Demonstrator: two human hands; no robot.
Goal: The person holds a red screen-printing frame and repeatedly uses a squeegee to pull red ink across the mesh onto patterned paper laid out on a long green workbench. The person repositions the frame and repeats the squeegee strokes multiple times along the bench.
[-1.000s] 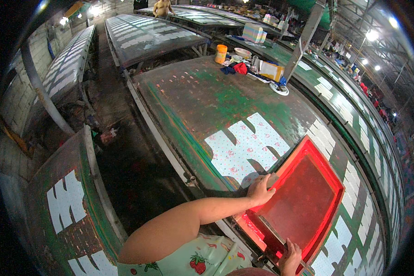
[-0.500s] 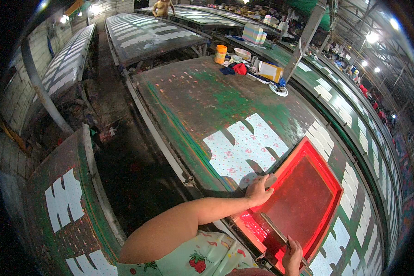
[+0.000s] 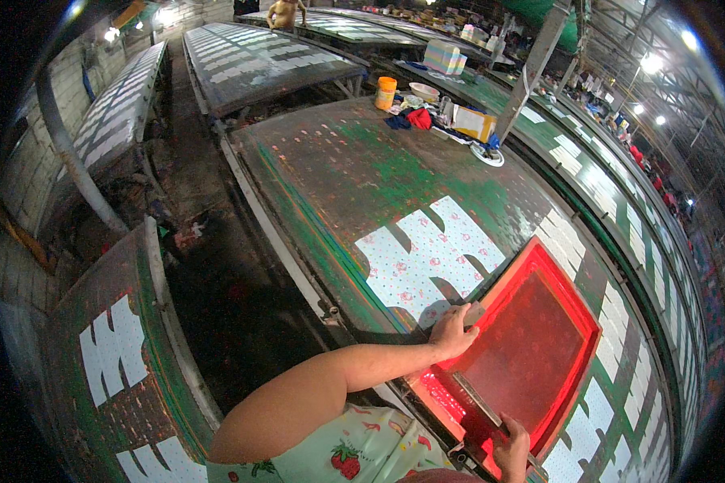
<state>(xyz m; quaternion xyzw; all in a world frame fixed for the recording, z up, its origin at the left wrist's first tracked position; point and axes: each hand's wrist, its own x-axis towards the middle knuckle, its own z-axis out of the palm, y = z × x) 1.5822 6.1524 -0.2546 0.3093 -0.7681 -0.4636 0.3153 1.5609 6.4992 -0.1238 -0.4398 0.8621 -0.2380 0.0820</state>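
A screen printing frame (image 3: 582,308) with red-stained edges lies on the long table, its mesh (image 3: 528,346) tinted dark red. My left hand (image 3: 454,332) is closed at its left edge, over a small greyish block whose join to the frame I cannot make out. Wet red ink (image 3: 445,396) pools at the near left end inside the frame. Beside the ink, a long flat squeegee (image 3: 477,399) slants across the near end. The fingers of my right hand (image 3: 512,452) are closed round its lower right end. White printed fabric pieces (image 3: 431,256) lie flat beyond my left hand.
More cut fabric pieces (image 3: 592,427) lie right of the frame, others (image 3: 114,350) on the left table. A metal rail (image 3: 278,249) edges my table. Farther off stand an orange tub (image 3: 386,94), a box (image 3: 473,124), cloths and a post (image 3: 533,72). Another person (image 3: 283,14) is far back.
My right hand has shifted slightly and its fingers have closed on the squeegee, which has moved a little to the left. My left hand and the frame stay in place.
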